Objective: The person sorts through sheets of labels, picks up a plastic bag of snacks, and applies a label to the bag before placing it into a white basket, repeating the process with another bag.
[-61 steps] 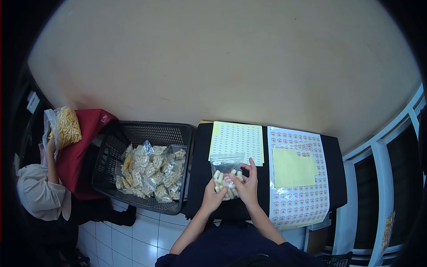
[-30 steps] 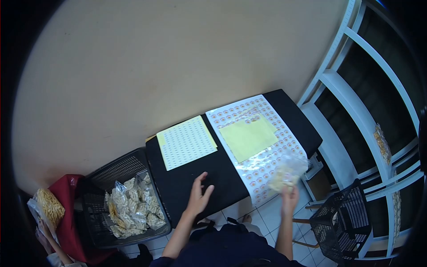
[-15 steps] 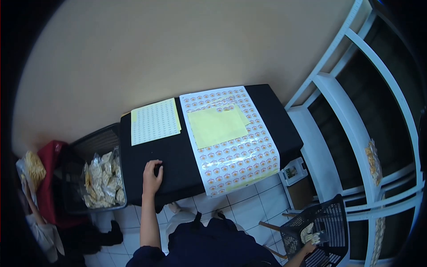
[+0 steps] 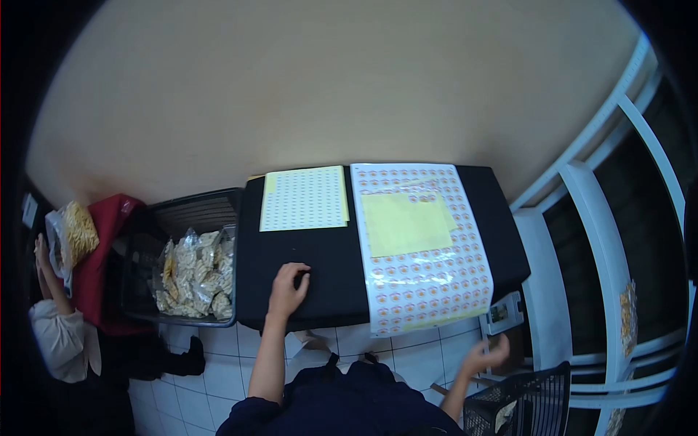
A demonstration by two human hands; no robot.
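My left hand (image 4: 289, 289) rests on the black-covered table (image 4: 320, 254), its fingers loosely curled, thumb apart, nothing in them. Above it on the cloth lies a sheet of small printed stickers (image 4: 304, 198) with yellow backing. To the right, a large sheet of round orange-and-pink stickers (image 4: 429, 291) hangs over the front edge, with plain yellow sheets (image 4: 407, 225) on top. My right hand (image 4: 486, 356), slightly blurred, is in the air right of the table front, fingers apart and holding nothing visible. Below it stands a black basket (image 4: 542, 392) with a pale packet (image 4: 505, 414) inside.
Left of the table, a black crate (image 4: 182, 320) holds several clear bags of pale snacks (image 4: 196, 269). A person (image 4: 62, 334) at far left has hands by a bag of yellow snacks (image 4: 78, 231) on a red cloth (image 4: 109, 218). White shelving (image 4: 545, 269) stands at right.
My right hand has come up out of the black basket, away from the packet there, toward the table. My left hand stays on the cloth. The view has swung left.
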